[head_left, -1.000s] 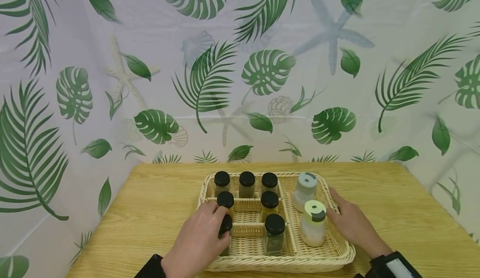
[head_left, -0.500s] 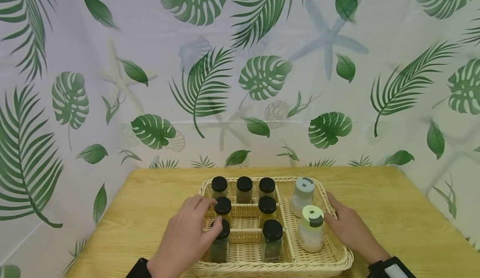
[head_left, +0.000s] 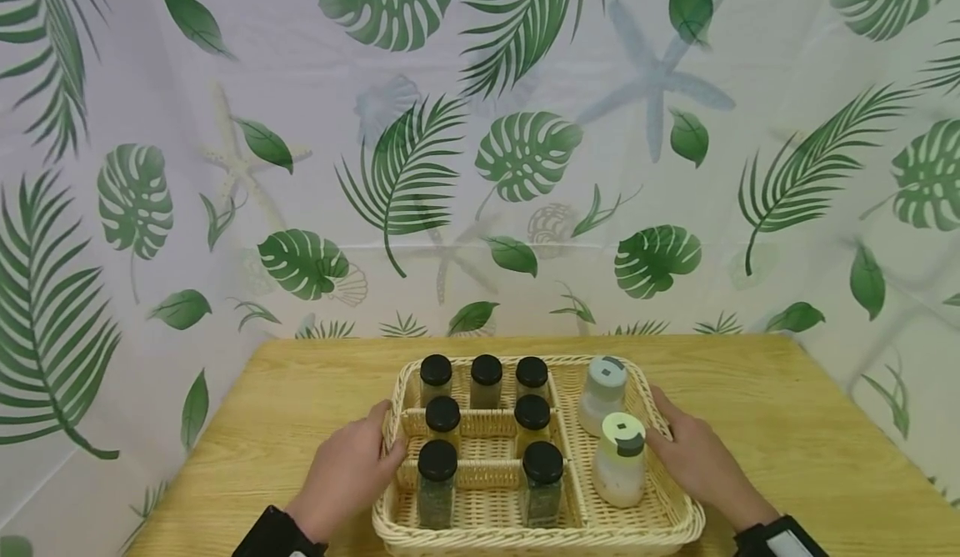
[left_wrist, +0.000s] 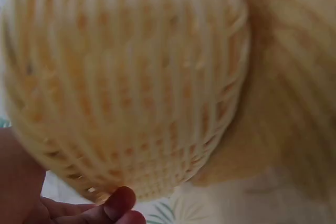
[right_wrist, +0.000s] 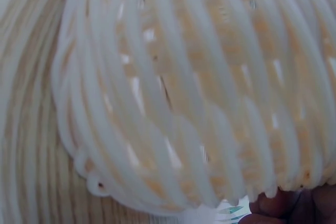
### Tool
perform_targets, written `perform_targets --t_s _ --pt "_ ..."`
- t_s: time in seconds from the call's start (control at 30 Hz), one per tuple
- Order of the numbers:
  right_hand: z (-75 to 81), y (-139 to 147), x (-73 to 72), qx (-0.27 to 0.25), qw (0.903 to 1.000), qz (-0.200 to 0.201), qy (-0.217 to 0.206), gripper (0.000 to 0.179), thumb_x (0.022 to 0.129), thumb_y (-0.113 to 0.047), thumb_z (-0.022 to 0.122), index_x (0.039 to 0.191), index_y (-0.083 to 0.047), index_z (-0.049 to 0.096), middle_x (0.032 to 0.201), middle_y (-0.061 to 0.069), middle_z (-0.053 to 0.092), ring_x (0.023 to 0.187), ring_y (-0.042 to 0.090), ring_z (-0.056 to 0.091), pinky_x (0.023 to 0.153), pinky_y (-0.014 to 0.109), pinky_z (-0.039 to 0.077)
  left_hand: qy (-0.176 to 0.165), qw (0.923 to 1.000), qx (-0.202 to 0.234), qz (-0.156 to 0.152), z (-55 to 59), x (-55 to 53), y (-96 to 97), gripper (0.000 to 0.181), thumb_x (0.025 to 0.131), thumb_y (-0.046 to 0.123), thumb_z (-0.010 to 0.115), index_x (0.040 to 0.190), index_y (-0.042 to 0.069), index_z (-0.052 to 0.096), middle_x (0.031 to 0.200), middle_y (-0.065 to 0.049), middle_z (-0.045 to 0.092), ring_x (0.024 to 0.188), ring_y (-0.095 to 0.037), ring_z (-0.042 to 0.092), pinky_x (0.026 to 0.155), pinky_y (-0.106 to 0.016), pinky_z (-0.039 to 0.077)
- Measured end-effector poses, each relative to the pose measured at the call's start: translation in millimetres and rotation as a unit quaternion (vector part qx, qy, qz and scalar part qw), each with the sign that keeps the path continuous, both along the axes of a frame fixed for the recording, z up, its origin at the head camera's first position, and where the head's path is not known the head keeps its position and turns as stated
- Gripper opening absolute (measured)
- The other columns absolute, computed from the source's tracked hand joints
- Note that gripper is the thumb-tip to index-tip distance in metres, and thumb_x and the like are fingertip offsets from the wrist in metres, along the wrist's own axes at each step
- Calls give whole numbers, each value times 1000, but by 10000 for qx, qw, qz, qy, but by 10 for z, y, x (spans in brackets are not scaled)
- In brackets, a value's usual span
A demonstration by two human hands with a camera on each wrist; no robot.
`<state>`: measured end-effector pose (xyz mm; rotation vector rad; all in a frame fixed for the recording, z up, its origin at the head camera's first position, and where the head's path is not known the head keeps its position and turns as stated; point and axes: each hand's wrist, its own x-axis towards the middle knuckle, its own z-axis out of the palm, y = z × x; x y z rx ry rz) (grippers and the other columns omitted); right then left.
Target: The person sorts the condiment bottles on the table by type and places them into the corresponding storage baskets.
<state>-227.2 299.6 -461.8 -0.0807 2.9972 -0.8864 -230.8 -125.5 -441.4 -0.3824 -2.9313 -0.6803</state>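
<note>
A cream woven basket [head_left: 540, 538] with divided compartments sits on the table. My left hand [head_left: 347, 469] grips its left rim, thumb on the inner side; fingertips [left_wrist: 119, 202] show under the weave in the left wrist view. At the opposite rim, my right hand [head_left: 701, 467] holds on the same way, its fingers [right_wrist: 283, 205] against the basket's edge in the right wrist view. Several black-lidded glass jars [head_left: 437, 494] stand upright in the left compartments. The long right compartment holds a white bottle with a yellow-green top [head_left: 620, 469] and another with a pale blue-grey top [head_left: 602, 394].
Beneath the basket lies a wood-grain table [head_left: 315, 382]. A white cloth printed with green leaves [head_left: 525, 157] hangs behind it and along both sides.
My left hand has let go of the front-left black-lidded jar, moved left and taken hold of the basket's left rim. The right hand stays on the right rim.
</note>
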Motion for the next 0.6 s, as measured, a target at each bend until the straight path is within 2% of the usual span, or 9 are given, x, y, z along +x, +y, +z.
perform_targets --t_s 0.13,0.3,0.37,0.6 --pt "16 -2 -29 -10 10000 17 -11 64 98 -22 42 149 4 13 139 34 36 121 43 38 90 61 40 108 9998 75 -146 -67 19 20 52 94 19 53 137 -8 42 51 4 46 40 -10 37 42 -28 28" --pt "30 -2 -33 35 9999 23 -140 64 99 -24 41 150 3 13 138 34 37 120 43 40 89 61 41 230 9995 187 -106 -104 32 59 50 94 15 49 137 -10 41 54 4 42 45 -11 36 47 -30 33" --pt "32 -4 -36 51 9998 23 -186 64 99 -24 41 149 4 13 138 34 37 119 43 40 90 61 41 283 9993 197 -120 -125 23 68 49 94 13 48 137 -10 41 54 4 40 45 -11 34 47 -29 32" --pt "46 11 -139 250 9996 -4 -124 65 98 -25 42 148 7 15 136 36 38 113 41 47 84 58 45 725 9969 125 -269 -169 -102 101 44 94 9 48 133 -11 44 52 5 34 42 -8 26 43 -25 20"
